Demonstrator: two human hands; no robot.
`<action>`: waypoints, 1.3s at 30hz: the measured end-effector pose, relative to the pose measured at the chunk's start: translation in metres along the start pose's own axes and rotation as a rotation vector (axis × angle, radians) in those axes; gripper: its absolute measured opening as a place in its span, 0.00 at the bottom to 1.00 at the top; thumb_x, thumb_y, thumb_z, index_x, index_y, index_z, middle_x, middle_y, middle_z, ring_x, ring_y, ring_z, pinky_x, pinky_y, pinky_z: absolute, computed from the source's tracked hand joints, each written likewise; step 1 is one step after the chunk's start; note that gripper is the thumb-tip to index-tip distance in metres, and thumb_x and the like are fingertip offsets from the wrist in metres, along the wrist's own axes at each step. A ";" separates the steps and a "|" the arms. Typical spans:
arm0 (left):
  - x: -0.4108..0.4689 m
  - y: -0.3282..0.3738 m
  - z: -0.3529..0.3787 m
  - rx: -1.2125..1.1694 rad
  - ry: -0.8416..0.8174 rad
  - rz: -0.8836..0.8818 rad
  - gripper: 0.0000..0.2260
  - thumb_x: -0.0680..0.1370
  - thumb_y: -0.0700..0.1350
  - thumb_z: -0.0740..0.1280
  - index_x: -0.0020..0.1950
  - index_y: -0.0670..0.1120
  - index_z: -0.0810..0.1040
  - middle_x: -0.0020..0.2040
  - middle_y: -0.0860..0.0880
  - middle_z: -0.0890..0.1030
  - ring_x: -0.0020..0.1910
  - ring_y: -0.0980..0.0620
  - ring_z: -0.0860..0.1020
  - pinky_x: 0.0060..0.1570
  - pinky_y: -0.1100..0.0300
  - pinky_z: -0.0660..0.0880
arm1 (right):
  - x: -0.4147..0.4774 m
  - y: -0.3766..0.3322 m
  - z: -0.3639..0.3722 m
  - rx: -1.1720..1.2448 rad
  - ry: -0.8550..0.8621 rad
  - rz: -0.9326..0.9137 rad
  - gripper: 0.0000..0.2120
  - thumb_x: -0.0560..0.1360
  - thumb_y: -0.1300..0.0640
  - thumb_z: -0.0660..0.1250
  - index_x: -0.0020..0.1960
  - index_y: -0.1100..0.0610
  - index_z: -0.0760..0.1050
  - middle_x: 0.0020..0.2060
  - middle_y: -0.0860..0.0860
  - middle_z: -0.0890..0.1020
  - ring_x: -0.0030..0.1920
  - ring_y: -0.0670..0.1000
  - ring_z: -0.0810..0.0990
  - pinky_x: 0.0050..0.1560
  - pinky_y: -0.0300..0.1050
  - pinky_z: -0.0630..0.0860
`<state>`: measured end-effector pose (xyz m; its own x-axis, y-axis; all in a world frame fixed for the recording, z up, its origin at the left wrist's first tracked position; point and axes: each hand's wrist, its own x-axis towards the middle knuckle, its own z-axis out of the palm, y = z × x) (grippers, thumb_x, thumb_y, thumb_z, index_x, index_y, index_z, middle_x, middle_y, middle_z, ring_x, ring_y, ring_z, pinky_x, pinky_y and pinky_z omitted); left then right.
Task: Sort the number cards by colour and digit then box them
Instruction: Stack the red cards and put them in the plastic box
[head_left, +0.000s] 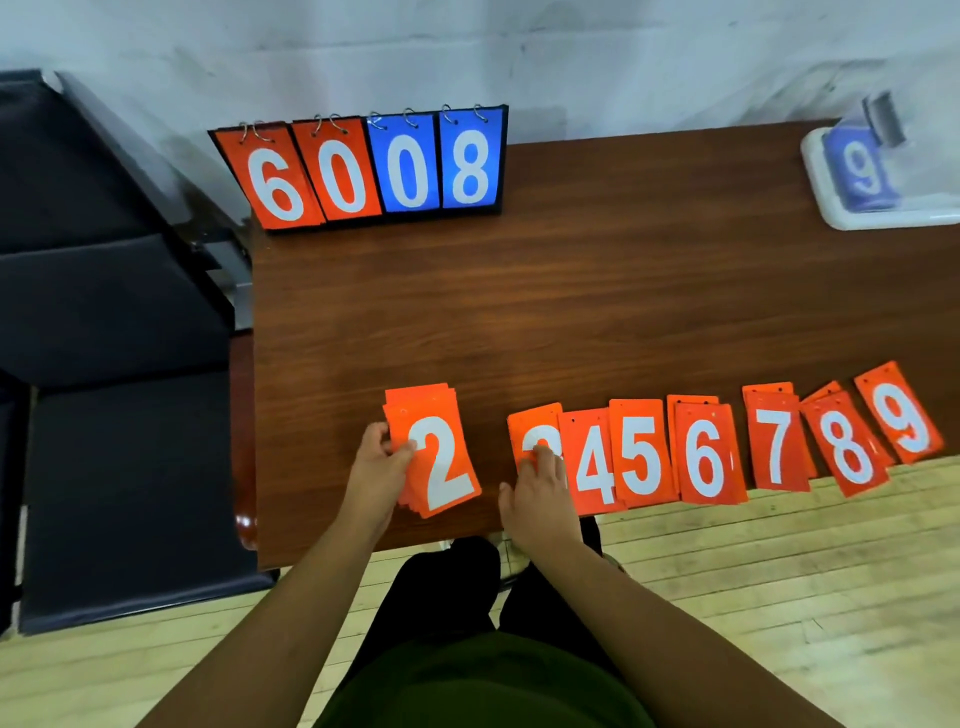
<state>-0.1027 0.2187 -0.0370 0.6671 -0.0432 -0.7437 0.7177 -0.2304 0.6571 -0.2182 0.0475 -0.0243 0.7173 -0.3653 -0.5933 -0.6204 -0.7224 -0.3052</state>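
- One view only: head-worn, wide-angle, edges bowed.
- Looks forward and steeply down over table near edge.
- Faces wall behind; table close, floor below.

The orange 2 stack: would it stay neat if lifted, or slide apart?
Probably slides: the orange 2 stack is fanned, its edges staggered. The cards look thin, flat and glossy, so likely light and slippery. The left hand pinches only one edge.

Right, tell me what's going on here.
A person is sorting orange number cards. The left hand grips the stack topped by 2; the right hand rests on the 3 pile. Piles 4 to 9 lie in a row alongside. A white box at the far right holds a blue 9 card.
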 end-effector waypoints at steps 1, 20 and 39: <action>0.001 -0.002 -0.002 -0.009 0.005 -0.008 0.13 0.80 0.44 0.67 0.63 0.47 0.73 0.58 0.46 0.81 0.54 0.46 0.82 0.56 0.44 0.80 | -0.001 -0.002 0.002 -0.037 -0.005 -0.026 0.23 0.81 0.46 0.55 0.71 0.58 0.65 0.76 0.55 0.56 0.76 0.57 0.55 0.75 0.53 0.59; 0.006 -0.018 -0.030 -0.142 0.039 -0.032 0.17 0.76 0.47 0.72 0.63 0.50 0.75 0.58 0.49 0.82 0.54 0.47 0.83 0.53 0.44 0.81 | 0.047 -0.034 -0.007 0.141 0.080 0.374 0.36 0.70 0.48 0.75 0.70 0.58 0.61 0.67 0.60 0.69 0.68 0.60 0.67 0.67 0.52 0.66; 0.008 0.013 0.008 -0.239 -0.196 0.032 0.14 0.70 0.40 0.75 0.54 0.47 0.82 0.52 0.46 0.85 0.50 0.48 0.84 0.48 0.49 0.81 | 0.030 -0.026 -0.049 0.972 -0.017 0.216 0.22 0.75 0.50 0.71 0.67 0.54 0.71 0.61 0.50 0.80 0.58 0.51 0.80 0.59 0.53 0.78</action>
<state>-0.0892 0.2080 -0.0357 0.6556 -0.2384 -0.7165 0.7392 0.0086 0.6734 -0.1653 0.0265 0.0022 0.5585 -0.4183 -0.7163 -0.7326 0.1562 -0.6624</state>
